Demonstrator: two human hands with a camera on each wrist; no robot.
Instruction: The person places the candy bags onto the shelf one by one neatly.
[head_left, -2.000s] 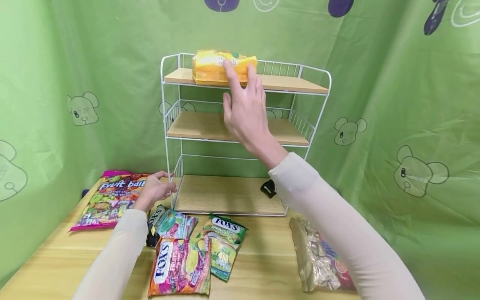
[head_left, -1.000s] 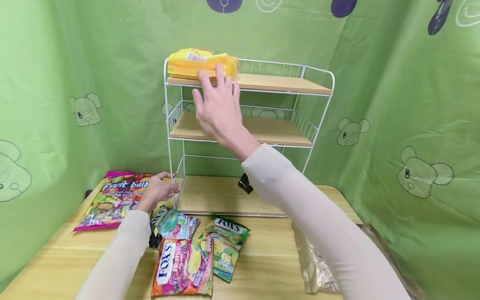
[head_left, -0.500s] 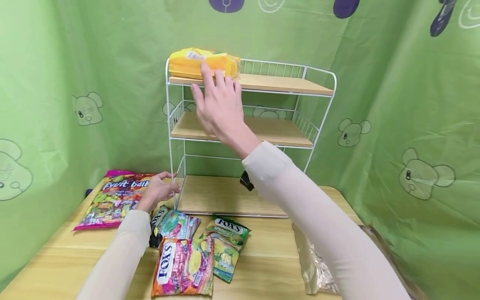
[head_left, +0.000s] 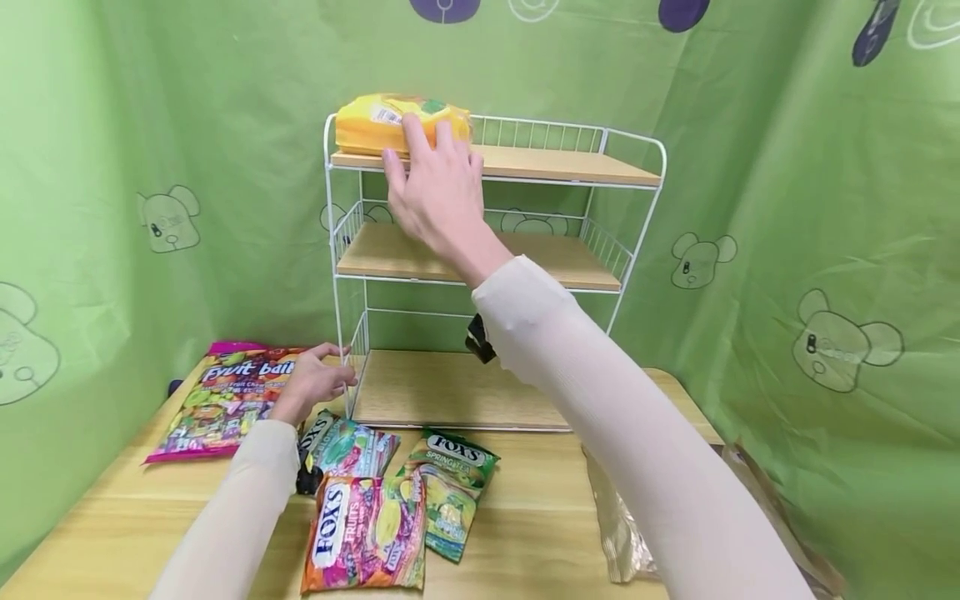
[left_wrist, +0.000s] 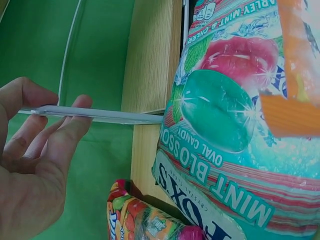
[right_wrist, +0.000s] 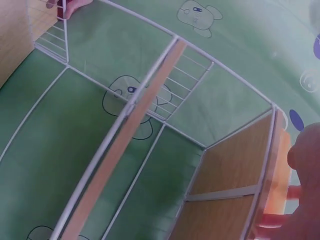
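A yellow snack bag (head_left: 360, 129) lies at the left end of the top board of a white wire shelf rack (head_left: 570, 171). My right hand (head_left: 442, 192) reaches up to it, fingers extended over the bag's front and right part. In the right wrist view, the right hand (right_wrist: 305, 185) shows at the edge of the top board, beside the yellow bag (right_wrist: 280, 175). Low at the rack's left side, my left hand (head_left: 315, 379) holds the front post. The left wrist view shows the left hand (left_wrist: 40, 155) with thumb and fingers around the white post (left_wrist: 110, 115).
A Fruit Balls bag (head_left: 217, 400) lies left of the rack. In front are a blue Fox's bag (head_left: 352, 450), a green Fox's bag (head_left: 450, 492) and a pink-orange Fox's bag (head_left: 367, 533). A golden bag (head_left: 626, 533) sits at right, partly behind my right sleeve.
The yellow bag has slid left along the top board to its left end, with my right hand. Lately the right fingers shift slightly on it. My left hand stays at the post.
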